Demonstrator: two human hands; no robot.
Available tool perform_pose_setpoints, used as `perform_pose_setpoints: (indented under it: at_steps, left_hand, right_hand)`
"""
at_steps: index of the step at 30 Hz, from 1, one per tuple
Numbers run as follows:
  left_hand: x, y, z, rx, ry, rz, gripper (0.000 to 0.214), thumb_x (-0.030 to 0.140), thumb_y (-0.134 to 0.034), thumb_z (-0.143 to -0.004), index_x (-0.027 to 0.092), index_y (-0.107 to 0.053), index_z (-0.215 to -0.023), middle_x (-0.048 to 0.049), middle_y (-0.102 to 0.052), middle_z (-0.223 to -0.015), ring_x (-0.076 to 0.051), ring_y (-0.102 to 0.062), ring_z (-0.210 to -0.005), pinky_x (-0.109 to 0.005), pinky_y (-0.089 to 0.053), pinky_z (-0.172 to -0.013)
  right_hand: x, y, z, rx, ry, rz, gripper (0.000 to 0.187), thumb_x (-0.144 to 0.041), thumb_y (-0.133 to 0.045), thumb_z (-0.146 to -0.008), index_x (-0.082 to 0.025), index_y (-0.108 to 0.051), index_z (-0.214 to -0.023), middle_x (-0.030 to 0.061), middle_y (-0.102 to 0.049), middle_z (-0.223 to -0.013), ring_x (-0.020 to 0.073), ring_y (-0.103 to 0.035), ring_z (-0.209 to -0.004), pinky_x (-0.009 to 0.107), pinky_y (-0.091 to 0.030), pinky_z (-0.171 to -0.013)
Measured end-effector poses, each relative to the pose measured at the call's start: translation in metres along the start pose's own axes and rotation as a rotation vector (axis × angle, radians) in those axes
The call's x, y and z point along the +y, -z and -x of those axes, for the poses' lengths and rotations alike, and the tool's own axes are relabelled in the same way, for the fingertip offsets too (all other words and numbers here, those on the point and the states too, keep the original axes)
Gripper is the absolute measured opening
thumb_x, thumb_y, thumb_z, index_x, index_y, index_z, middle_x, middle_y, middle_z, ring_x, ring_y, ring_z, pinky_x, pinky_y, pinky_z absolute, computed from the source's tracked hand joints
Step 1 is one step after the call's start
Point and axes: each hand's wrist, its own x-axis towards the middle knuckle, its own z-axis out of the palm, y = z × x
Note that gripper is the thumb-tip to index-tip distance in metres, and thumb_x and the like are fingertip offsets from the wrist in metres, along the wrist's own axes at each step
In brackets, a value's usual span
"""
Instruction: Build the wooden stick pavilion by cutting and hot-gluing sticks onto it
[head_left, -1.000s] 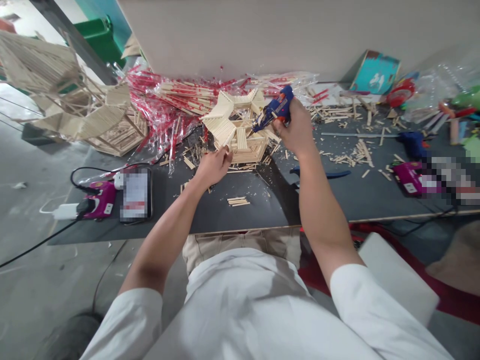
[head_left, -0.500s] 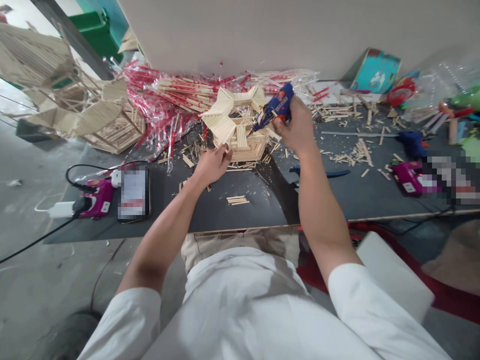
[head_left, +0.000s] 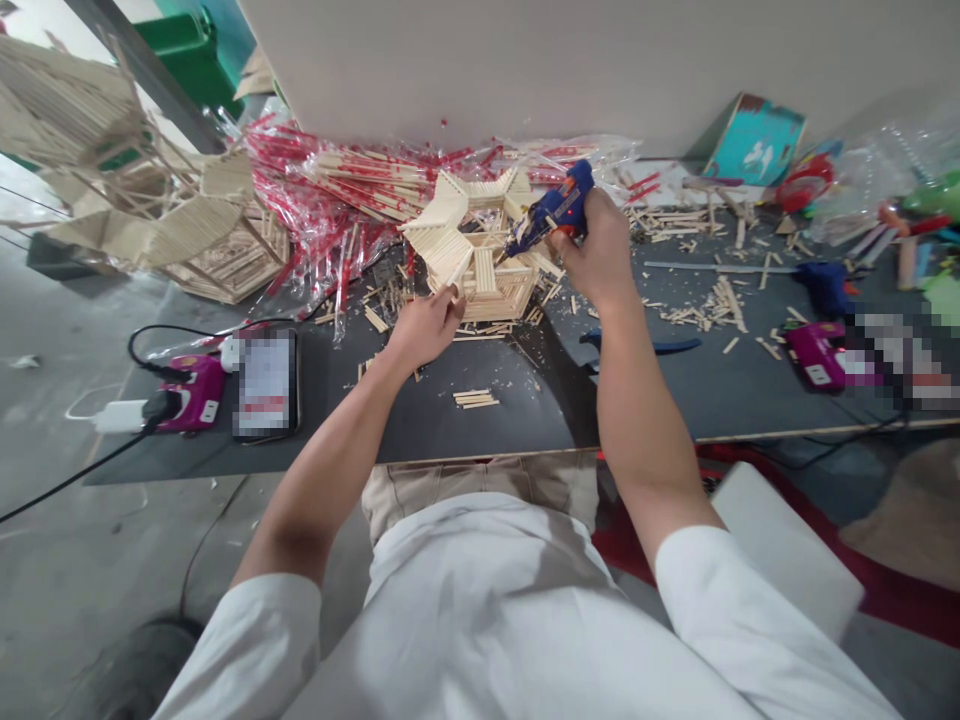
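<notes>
Find stick model point(head_left: 482, 275) mid-tabletop point(head_left: 525, 430), just in front of plastic-wrapped sticks point(head_left: 367, 180). Touching model's near-left edge with curled fingers of left hand point(head_left: 425, 328); can't tell if pinching. Gripping blue glue gun point(head_left: 551, 215) with right hand point(head_left: 604, 250), nozzle-down toward model. Note also short loose sticks point(head_left: 475, 399) nearer body, phone point(head_left: 264, 385) at left, second glue gun point(head_left: 823, 285) at right.

That flat dark-grey table point(head_left: 420, 425) has short pale wooden sticks point(head_left: 475, 399) near its front edge, a boxy magenta socket block point(head_left: 201, 390) toward its left.
</notes>
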Motion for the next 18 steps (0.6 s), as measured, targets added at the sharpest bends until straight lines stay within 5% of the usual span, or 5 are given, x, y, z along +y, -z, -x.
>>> perform_pose_setpoints:
  at_steps: [18]
  left_hand:
    - [0.0020,0.0017,0.0001,-0.013,0.004,0.011,0.036,0.039,-0.040,-0.114,0.016,-0.065,-0.124,-0.0108,-0.077,-0.091,-0.024,-0.072,-0.079,-0.036,-0.053,-0.080]
  right_hand:
    - [0.0039,-0.0043,-0.0021,0.091,-0.025,0.072,0.051,-0.063,-0.047,-0.106,-0.028,-0.053,-0.143,0.0173,-0.063,-0.128,0.0427,-0.057,-0.128,0.057,-0.048,-0.103]
